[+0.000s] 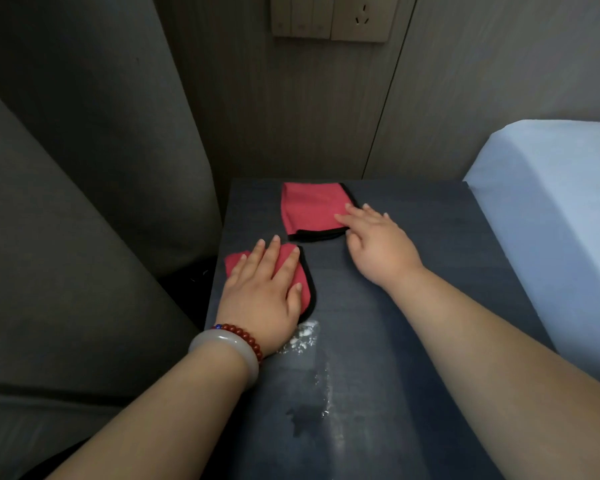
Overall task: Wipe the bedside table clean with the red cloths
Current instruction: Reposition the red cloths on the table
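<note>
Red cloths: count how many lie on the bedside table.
2. Near cloth lies under the left hand; far cloth lies by the wall, right hand touching its edge.

The bedside table (430,244) lies bare right of the two red cloths (312,211); white powder (303,336) dirties its middle, a mattress (551,202) borders its right edge.

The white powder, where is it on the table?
In the head view, the white powder lies on the dark table, just by the left hand and the near edge of the red cloth under it.
</note>
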